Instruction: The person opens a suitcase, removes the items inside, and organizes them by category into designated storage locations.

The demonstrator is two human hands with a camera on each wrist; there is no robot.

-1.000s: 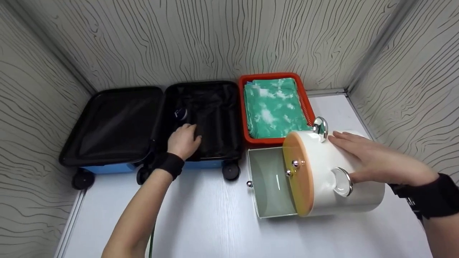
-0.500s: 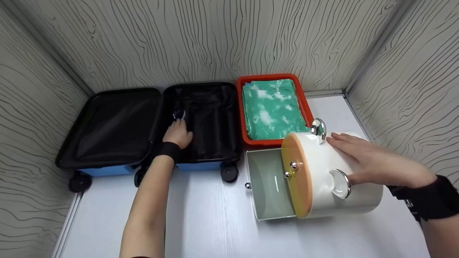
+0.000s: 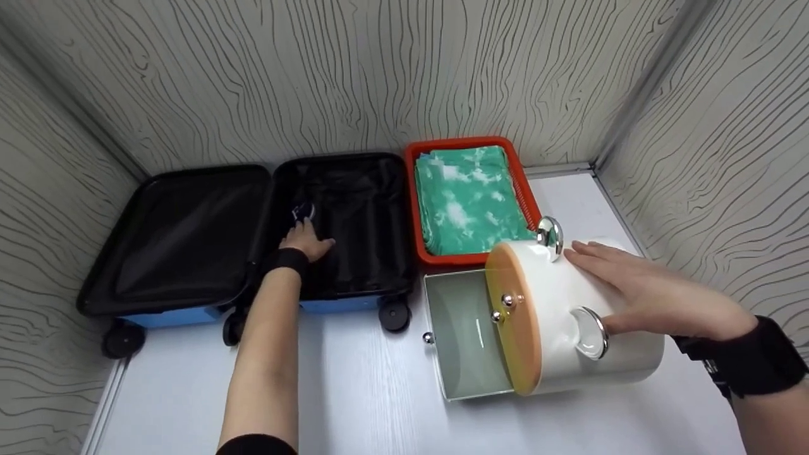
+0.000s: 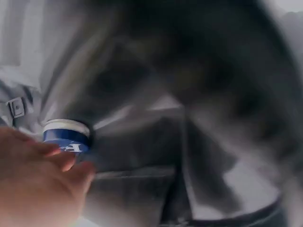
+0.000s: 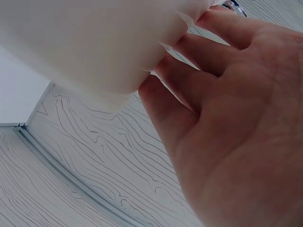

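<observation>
In the head view my left hand (image 3: 304, 241) reaches into the black-lined half of an open suitcase (image 3: 360, 227), thumb spread away from the fingers. Its fingertips are right at a small round blue jar with white lettering (image 3: 303, 211). The left wrist view shows the blue jar (image 4: 66, 135) with a pale band, overlapped by the fingers. My right hand (image 3: 657, 291) rests with straight fingers on a white rounded container (image 3: 607, 354) that has an orange front. Its clear, grey-green drawer (image 3: 468, 338) is pulled out. In the right wrist view the fingertips touch the container (image 5: 94, 47).
The suitcase's other half (image 3: 189, 234) lies open on the left. Behind the drawer stands a red basket (image 3: 414, 208) of folded green-and-white cloth (image 3: 464, 202). Several black wheels (image 3: 395, 315) stick out toward the front. Wood-patterned walls (image 3: 354, 69) surround the white table (image 3: 360, 392).
My left hand has shifted left to the blue jar, and its thumb and fingers have spread. The right hand stays on the container. The head view has shifted slightly.
</observation>
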